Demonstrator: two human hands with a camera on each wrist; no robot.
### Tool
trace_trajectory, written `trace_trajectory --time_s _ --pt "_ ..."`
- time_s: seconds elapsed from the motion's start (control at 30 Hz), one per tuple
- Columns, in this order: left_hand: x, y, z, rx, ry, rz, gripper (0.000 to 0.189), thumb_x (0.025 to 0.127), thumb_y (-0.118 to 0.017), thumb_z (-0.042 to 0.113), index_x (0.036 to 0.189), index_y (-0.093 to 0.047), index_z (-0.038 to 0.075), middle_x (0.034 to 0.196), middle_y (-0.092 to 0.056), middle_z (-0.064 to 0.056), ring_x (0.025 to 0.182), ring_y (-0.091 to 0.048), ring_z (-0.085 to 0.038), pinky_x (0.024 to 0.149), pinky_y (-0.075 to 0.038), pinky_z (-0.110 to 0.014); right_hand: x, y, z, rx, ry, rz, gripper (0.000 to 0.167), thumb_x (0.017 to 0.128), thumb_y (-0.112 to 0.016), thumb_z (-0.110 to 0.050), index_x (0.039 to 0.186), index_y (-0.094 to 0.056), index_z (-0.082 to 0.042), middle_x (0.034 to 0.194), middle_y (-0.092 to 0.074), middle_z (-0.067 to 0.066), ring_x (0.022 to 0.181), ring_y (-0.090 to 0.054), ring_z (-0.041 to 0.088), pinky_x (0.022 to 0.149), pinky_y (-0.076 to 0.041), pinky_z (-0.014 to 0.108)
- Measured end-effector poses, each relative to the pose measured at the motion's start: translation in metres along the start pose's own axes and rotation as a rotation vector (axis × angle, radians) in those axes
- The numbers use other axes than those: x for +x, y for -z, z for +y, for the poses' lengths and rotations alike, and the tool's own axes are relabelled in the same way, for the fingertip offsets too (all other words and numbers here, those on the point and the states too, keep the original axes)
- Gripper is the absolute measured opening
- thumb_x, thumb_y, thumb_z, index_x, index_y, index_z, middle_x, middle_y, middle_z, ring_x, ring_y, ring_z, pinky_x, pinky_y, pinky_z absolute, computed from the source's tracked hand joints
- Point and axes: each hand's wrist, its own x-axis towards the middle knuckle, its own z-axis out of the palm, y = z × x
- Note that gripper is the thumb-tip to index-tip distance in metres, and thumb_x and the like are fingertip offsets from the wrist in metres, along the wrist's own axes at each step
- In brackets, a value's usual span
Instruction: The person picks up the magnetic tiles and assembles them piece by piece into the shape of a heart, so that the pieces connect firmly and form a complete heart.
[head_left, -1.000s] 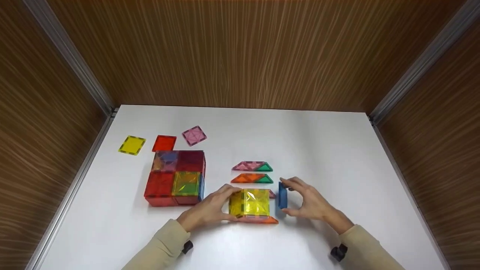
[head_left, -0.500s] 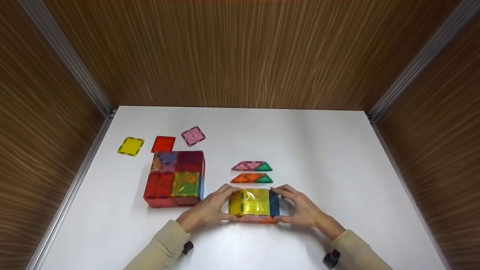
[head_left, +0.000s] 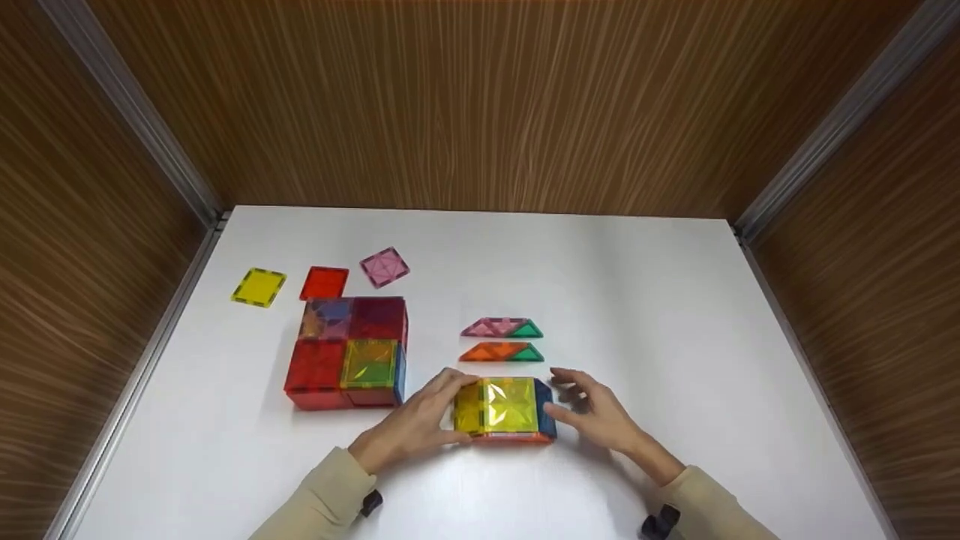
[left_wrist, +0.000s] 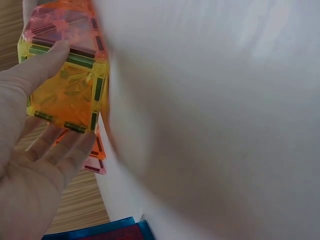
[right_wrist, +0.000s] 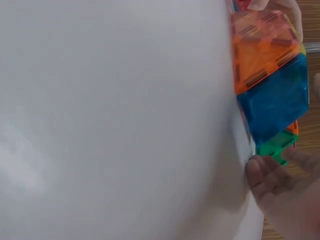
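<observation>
A small block of translucent magnetic tiles (head_left: 510, 405) sits on the white table, with a yellow top and a yellow left side. Its front is pink and orange. At its right end leans a blue tile (right_wrist: 277, 100), tilted against the block. My left hand (head_left: 409, 424) grips the left end, its thumb and fingers on opposite edges of the yellow side tile (left_wrist: 65, 95). My right hand (head_left: 600, 420) is beside the blue tile, fingers spread and holding nothing; whether the thumb touches the tile I cannot tell.
Left of the block stands a larger, mostly red tile box (head_left: 319, 364). Behind it lie a yellow square (head_left: 259, 287), a red square (head_left: 325, 282) and a pink square (head_left: 385, 267). Beyond the block lie a pink-green trapezoid (head_left: 501, 328) and an orange-green one (head_left: 499, 352).
My right hand brought the blue tile leftward to the block's right end, then loosened its fingers from it. The left hand stays at the yellow side.
</observation>
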Motion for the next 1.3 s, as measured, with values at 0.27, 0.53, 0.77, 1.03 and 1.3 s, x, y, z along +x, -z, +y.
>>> trace_trajectory --time_s 0.27,0.53,0.77,1.03,1.3 --pt "-0.005 -0.006 0.003 -0.016 0.0 0.03 0.08 0.091 -0.085 0.026 0.158 -0.04 0.023 0.153 -0.042 -0.004 0.147 -0.049 -0.026 0.122 -0.044 -0.048 0.002 -0.003 -0.012 0.062 -0.171 -0.073 0.076 0.09 -0.083 -0.042 0.148 -0.057 -0.001 0.135 -0.066 0.018 0.102 -0.06 0.021 0.082 -0.049 0.025" --pt "-0.008 -0.011 0.005 -0.194 0.06 0.052 0.083 0.089 -0.086 0.03 0.158 -0.041 0.029 0.166 -0.031 -0.016 0.137 -0.058 -0.037 0.109 -0.056 -0.05 0.0 -0.001 -0.016 0.166 -0.212 -0.108 0.083 0.085 -0.089 -0.038 0.15 -0.054 0.0 0.137 -0.057 0.02 0.109 -0.057 0.025 0.085 -0.051 0.021" --pt "-0.008 -0.012 0.012 -0.358 0.177 0.136 0.079 0.091 -0.081 0.049 0.153 -0.046 0.015 0.158 -0.048 -0.013 0.133 -0.058 -0.03 0.117 -0.048 -0.056 -0.006 -0.005 -0.024 0.097 -0.136 -0.076 0.083 0.079 -0.093 -0.034 0.148 -0.058 -0.003 0.127 -0.055 0.014 0.11 -0.057 0.025 0.092 -0.054 0.027" --pt "-0.014 -0.01 0.02 -0.316 0.186 0.218 0.08 0.086 -0.086 0.047 0.148 -0.05 0.011 0.148 -0.057 -0.015 0.123 -0.061 -0.029 0.11 -0.053 -0.054 -0.01 -0.012 -0.035 0.047 -0.065 -0.077 0.086 0.077 -0.094 -0.035 0.148 -0.056 -0.005 0.138 -0.059 0.013 0.113 -0.063 0.025 0.103 -0.057 0.048" --pt "-0.033 -0.006 0.024 -0.214 0.177 0.28 0.075 0.078 -0.095 0.036 0.14 -0.057 0.016 0.138 -0.055 -0.009 0.133 -0.059 -0.03 0.115 -0.05 -0.056 -0.009 -0.026 -0.051 0.016 0.03 -0.068 0.087 0.074 -0.096 -0.036 0.144 -0.057 -0.004 0.139 -0.062 0.013 0.117 -0.065 0.026 0.102 -0.059 0.049"
